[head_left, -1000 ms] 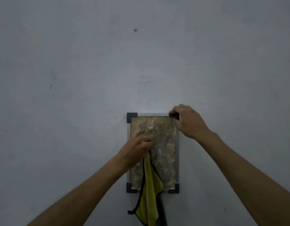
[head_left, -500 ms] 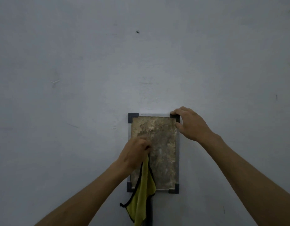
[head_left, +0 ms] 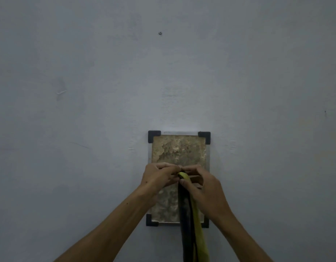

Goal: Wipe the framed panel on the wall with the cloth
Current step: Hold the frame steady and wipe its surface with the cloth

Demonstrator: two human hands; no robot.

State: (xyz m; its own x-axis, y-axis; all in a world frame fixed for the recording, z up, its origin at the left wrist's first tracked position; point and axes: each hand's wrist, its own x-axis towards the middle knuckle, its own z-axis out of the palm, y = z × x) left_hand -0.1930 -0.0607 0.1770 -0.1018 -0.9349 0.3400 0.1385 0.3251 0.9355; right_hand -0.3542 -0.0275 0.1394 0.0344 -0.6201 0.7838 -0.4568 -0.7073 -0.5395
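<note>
My left hand [head_left: 159, 176] and right hand [head_left: 203, 184] meet in front of the middle of the framed panel [head_left: 179, 148], fingertips almost touching. Both pinch the top of the one yellow cloth with dark edging [head_left: 193, 224], which hangs straight down from between them, past the panel's lower edge and under my right wrist. The single panel sits on the grey wall [head_left: 87, 110] behind my hands. Well above them is one small screw [head_left: 160, 33].

One framed panel [head_left: 179, 154], one cloth [head_left: 198, 233], two hands, one wall screw [head_left: 160, 33]
</note>
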